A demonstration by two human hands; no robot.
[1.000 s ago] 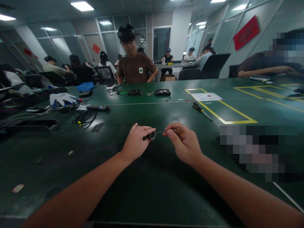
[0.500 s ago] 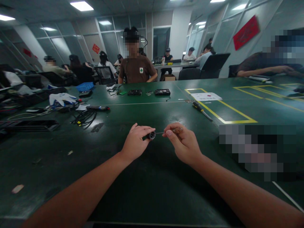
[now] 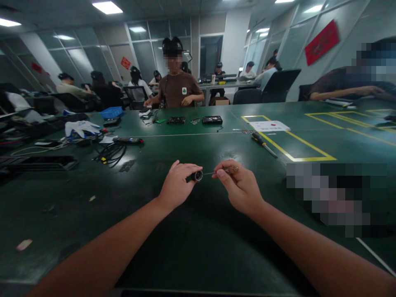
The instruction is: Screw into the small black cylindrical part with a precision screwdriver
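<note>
My left hand [image 3: 177, 183] is closed around a small black cylindrical part [image 3: 198, 176] with a round, lens-like end facing me; the rest of it is hidden by the fingers. My right hand [image 3: 239, 185] pinches a small screwdriver [image 3: 231, 169] with a brownish, see-through handle. Its thin metal shaft points left, and the tip meets or lies very close to the right side of the black part; I cannot tell which. Both hands are held above the green table [image 3: 198, 247].
A yellow-and-black screwdriver [image 3: 264, 144] lies to the right, beside a paper sheet [image 3: 269, 126]. To the left are a black cable coil [image 3: 113, 154], a dark pen-like tool [image 3: 127, 140], white gloves [image 3: 82, 128] and a blue basket [image 3: 111, 112]. Across the table sits a person [image 3: 179, 88].
My hands, the black part and the small screwdriver look almost unchanged. The person opposite has raised both forearms, one hand reaching toward items at the table's far edge.
</note>
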